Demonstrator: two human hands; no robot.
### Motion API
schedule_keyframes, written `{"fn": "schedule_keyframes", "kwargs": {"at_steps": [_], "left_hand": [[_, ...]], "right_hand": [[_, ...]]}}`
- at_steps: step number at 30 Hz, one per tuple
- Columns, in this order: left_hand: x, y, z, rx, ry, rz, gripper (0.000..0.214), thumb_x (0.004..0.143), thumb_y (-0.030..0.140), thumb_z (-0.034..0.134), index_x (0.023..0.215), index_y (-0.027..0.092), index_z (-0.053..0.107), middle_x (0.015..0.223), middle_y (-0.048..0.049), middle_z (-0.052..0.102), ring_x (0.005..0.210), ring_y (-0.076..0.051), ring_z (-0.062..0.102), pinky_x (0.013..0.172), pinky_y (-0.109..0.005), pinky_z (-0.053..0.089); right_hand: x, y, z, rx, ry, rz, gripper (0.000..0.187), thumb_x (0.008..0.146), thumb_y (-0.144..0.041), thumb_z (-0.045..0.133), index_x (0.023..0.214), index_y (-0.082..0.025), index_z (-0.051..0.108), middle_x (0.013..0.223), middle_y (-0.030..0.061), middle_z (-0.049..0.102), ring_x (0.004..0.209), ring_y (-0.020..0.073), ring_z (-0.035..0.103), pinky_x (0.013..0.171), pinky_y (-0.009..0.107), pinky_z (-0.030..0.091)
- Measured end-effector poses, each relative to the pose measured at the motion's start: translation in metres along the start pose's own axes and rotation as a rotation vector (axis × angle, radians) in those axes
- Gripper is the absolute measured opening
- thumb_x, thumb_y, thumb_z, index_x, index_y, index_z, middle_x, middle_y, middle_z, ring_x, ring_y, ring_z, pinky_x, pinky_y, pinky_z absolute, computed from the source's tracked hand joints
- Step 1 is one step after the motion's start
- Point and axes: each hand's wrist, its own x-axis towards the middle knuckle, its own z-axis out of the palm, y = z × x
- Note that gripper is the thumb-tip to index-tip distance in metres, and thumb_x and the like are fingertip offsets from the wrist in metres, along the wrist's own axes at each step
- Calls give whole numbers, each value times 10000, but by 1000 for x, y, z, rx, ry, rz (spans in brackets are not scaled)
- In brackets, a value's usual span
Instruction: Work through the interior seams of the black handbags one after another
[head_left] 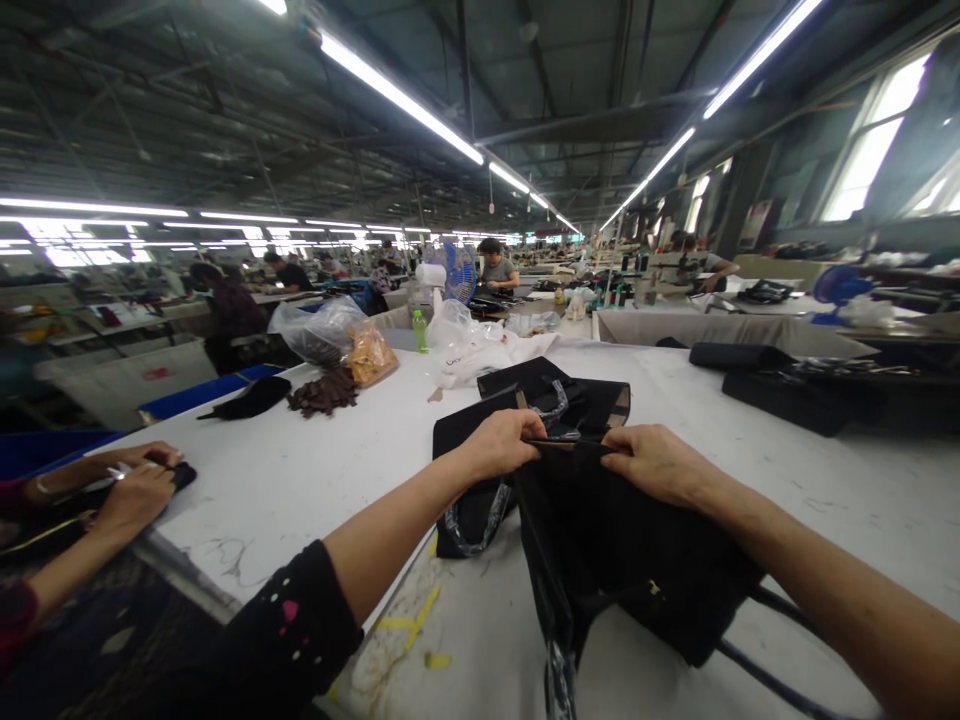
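A black bag (622, 560) stands open on the white worktable (315, 470) right in front of me. My left hand (499, 445) is closed in a pinch on the top edge of the bag. My right hand (656, 462) grips the same edge from the other side, fingers curled over it. Behind the bag lie more flat black bag pieces (555, 400) with plastic-wrapped straps (480, 520).
At the left edge another person's hands (131, 485) work on a dark piece. Clear plastic bags (330, 340) with brown parts, a white bag (480, 350) and a green bottle (421, 330) stand at the back. Black items (780, 385) lie to the right. Other workers sit farther off.
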Motion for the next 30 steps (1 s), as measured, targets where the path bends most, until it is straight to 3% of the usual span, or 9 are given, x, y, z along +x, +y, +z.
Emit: {"fn": "schedule_keyframes", "kwargs": {"at_steps": [5,9,13,20,30], "left_hand": [[-8,14,-3,154,116,188,265,699,133,604,949,222,606,960,8,629,858,-149,584,763,-246,461],[-5,25,-7,275,17,328,261,729,123,615,960,242,645,1090,-1,568,962,-159,566,875,-263,449],[2,29,-8,334,-61,358,256,749,139,634,982,244,653,1132,-5,542,971,-156,565,878,-255,450],[7,29,-5,365,-85,348,79,795,247,646,835,179,645,998,-19,596,874,-146,586,785,-235,450],[8,31,4,340,64,159,101,796,264,597,737,188,630,773,1,674,710,-149,598,630,-240,401]], "right_hand": [[0,2,1,25,5,-7,149,788,-272,525,820,-230,665,752,12,660,738,185,592,646,270,371],[-2,0,-1,19,1,-6,158,792,-264,514,818,-220,664,742,18,654,731,186,591,641,272,369],[-5,-3,-2,17,14,-13,168,801,-258,510,829,-221,672,755,19,664,742,186,598,649,272,373],[-4,2,0,25,18,-14,165,804,-271,526,838,-226,681,750,16,670,733,181,602,634,264,372],[-3,3,0,50,21,2,172,800,-296,531,827,-235,689,752,10,673,736,184,608,631,263,384]]}}
